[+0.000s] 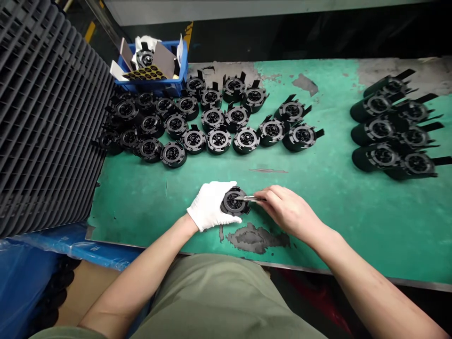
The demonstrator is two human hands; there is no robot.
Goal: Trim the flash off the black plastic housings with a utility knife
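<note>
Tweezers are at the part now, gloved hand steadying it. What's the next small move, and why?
Probably ease the tweezers a touch further toward the middle of the round black part. Their tips already lie over its face, the right hand pinches them, and the gloved left hand holds the part against the green mat.

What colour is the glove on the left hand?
White glove, seen clearly in the head view.

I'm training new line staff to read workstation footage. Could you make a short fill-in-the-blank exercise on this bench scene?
1. The left hand, which steadies the round black part, wears a ____ glove.
2. The bare right hand holds metal ____ to that part.
3. The worn bench mat is ____ in colour.
4. The bin at the back is ____.

Missing words: white; tweezers; green; blue
</note>
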